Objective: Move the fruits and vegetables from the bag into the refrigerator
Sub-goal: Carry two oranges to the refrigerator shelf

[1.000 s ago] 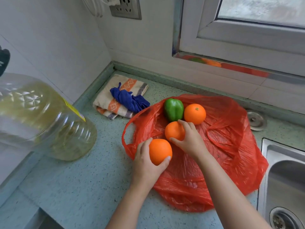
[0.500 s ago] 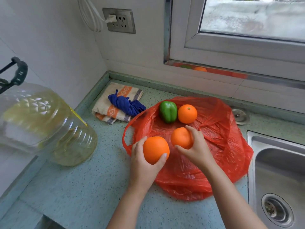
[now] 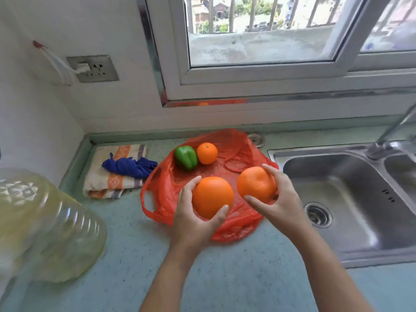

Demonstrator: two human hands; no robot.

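- Orange fruit in each hand: left hand [image 3: 193,219] fingers [image 3: 191,185] curl round the larger orange [image 3: 212,197], thumb pressing its near side; right hand [image 3: 276,199] fingers spread over the smaller orange [image 3: 255,184], thumb under it.
- Both oranges look lifted clear of the red plastic bag [image 3: 236,149], side by side, not quite touching.
- Bag lies flattened open on the countertop [image 3: 225,278], toward its back edge, just left of the steel sink [image 3: 351,199].
- Left on the bag: green pepper [image 3: 186,157] and third orange [image 3: 207,153], touching, at the bag's far end, beyond both hands; pepper's long axis runs roughly front-to-back.
- Key relation: both hands are full, so the remaining two must wait for another trip; left hand sits slightly nearer the pepper.
- Refrigerator not in view; my guess is the next move is a turn away from the counter.
- Outward: folded towel [image 3: 112,176] with blue cloth [image 3: 129,166] at back-left corner, oil jug [image 3: 45,226] at left edge.
- No legible labels or writing anywhere.
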